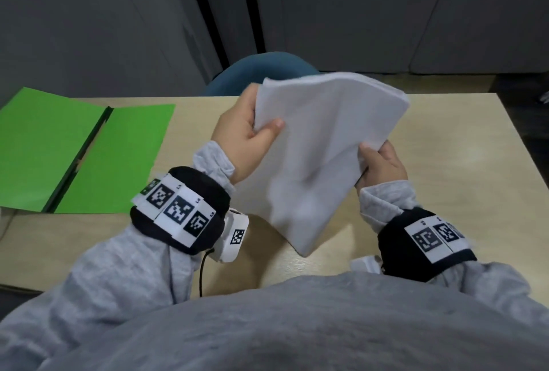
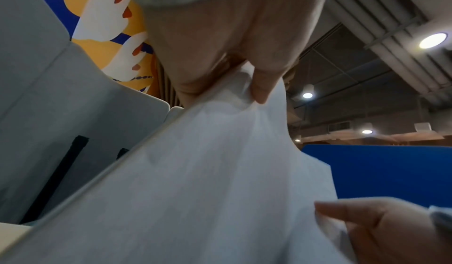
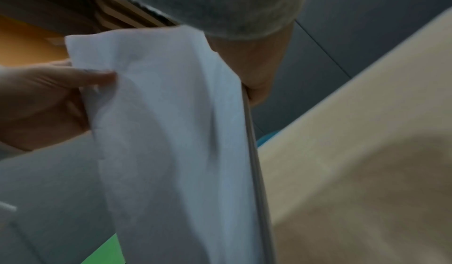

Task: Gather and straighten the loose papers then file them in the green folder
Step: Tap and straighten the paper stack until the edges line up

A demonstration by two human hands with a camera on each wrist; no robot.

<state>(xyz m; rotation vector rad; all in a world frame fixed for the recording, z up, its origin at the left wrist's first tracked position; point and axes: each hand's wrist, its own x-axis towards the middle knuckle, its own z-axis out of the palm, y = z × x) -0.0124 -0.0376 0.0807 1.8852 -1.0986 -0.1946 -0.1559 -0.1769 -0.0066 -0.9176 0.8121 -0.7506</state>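
A pale wood-grain table (image 1: 445, 162) with a smooth matte top spans the head view, its far edge meeting grey fabric partition panels (image 1: 89, 14) joined by a black post. Beyond that edge rises the rounded teal back of a chair (image 1: 267, 69). On the table's left part lies the green folder (image 1: 59, 148), opened flat into two bright, smooth card leaves with a dark crease running between them; its left leaf juts past the table's far-left corner. It sits well apart from the papers. The stack of white papers (image 1: 320, 148) is held in the air above the middle of the table, tilted so that one corner points toward the person's grey sweatshirt (image 1: 297, 326); the sheets are plain, thin and slightly bowed, with their far edges fanned a little rather than flush. The left hand (image 1: 246, 133) grips the stack's left edge, thumb pressed on the upper face and fingers curled behind. The right hand (image 1: 383, 162) pinches the right edge lower down, thumb on top. From the left wrist view the thumb (image 2: 264, 82) dimples the paper into soft creases. Both wrists wear black bands (image 1: 178, 207) carrying white square-patterned marker tags.
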